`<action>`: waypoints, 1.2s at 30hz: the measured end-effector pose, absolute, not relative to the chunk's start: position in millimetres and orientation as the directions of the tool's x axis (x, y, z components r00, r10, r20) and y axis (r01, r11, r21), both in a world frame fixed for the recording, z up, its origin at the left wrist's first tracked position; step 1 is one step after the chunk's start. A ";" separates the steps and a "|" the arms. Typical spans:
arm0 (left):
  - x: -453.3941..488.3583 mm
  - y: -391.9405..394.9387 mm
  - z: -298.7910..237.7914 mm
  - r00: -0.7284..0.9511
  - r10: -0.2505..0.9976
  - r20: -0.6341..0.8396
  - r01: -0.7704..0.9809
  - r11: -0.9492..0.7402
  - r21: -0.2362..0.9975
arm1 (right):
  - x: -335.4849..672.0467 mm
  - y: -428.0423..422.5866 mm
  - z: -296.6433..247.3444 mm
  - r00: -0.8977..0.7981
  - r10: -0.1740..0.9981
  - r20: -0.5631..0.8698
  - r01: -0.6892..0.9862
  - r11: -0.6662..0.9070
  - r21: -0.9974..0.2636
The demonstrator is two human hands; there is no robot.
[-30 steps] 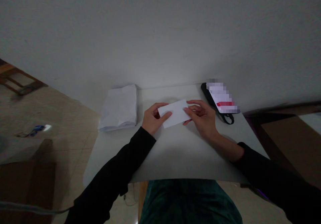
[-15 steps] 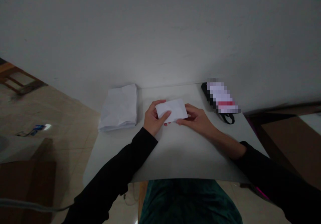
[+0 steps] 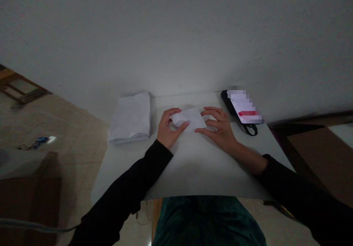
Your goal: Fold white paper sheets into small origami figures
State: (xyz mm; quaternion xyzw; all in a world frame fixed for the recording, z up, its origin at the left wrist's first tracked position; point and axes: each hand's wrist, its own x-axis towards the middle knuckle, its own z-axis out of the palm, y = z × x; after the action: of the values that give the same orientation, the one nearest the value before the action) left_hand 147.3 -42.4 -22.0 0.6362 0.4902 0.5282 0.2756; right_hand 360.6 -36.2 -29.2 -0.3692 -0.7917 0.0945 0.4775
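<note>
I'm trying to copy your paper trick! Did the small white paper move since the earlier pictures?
Yes. The paper has shifted a little toward the stack that sits to its left in this view, and it now lies straighter, less tilted.

White paper [image 3: 189, 119] on a white surface [image 3: 193, 172]. Black sleeves [image 3: 121, 198], dark teal cloth [image 3: 206, 222] below. Pixelated item [image 3: 244, 108] shows a red stripe.
</note>
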 end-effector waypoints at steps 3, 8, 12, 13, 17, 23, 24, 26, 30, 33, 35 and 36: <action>141.6 -41.6 -15.8 0.054 0.772 0.634 0.515 -0.565 0.645 | 362.8 -39.2 -28.1 -0.333 0.555 0.762 0.568 0.763 -0.307; 126.4 -39.2 -6.3 0.432 0.587 0.684 0.587 -0.759 0.281 | 366.2 -42.4 -26.1 -0.563 0.437 0.702 0.582 0.812 -0.038; 107.2 -32.0 -10.0 0.548 0.575 0.607 0.567 -0.789 0.236 | 370.2 -36.3 -24.2 -0.659 0.349 0.666 0.507 0.861 0.051; 102.0 -30.4 -12.2 0.559 0.591 0.581 0.565 -0.785 0.255 | 371.6 -34.3 -23.8 -0.671 0.306 0.675 0.468 0.881 0.067; 85.8 -27.1 -22.1 0.586 0.612 0.532 0.545 -0.783 0.301 | 374.4 -31.1 -24.0 -0.750 0.189 0.634 0.307 0.948 0.080; 92.0 -45.2 -19.7 0.646 0.572 0.505 0.534 -0.812 0.236 | 371.1 -43.1 -25.1 -0.858 0.207 0.469 0.267 0.962 0.063; 96.0 -51.3 -16.5 0.672 0.535 0.512 0.518 -0.834 0.191 | 371.5 -45.3 -24.1 -0.860 0.225 0.457 0.279 0.959 0.053; 103.7 -63.8 -9.2 0.704 0.502 0.502 0.527 -0.843 0.103 | 373.5 -49.0 -21.6 -0.855 0.268 0.443 0.316 0.948 0.036; 113.9 -81.7 -1.0 0.705 0.482 0.520 0.531 -0.845 0.062 | 377.7 -54.5 -16.8 -0.853 0.338 0.398 0.376 0.926 0.018; 119.1 -87.2 -6.5 0.720 0.465 0.515 0.496 -0.864 0.088 | 377.6 -58.6 -15.4 -0.856 0.349 0.382 0.375 0.927 -0.008; 122.4 -89.9 -13.2 0.700 0.497 0.512 0.506 -0.852 0.135 | 377.1 -61.1 -15.7 -0.851 0.365 0.378 0.368 0.927 -0.068; 123.9 -91.5 -16.4 0.683 0.520 0.513 0.517 -0.840 0.163 | 377.3 -62.1 -16.2 -0.845 0.378 0.377 0.363 0.925 -0.113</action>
State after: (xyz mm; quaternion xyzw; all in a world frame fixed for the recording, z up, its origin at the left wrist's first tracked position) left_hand 123.9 -91.5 -16.4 0.9173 0.2825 0.2806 0.0026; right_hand 377.3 -62.1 -16.2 -0.1931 -0.9604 0.0189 0.2000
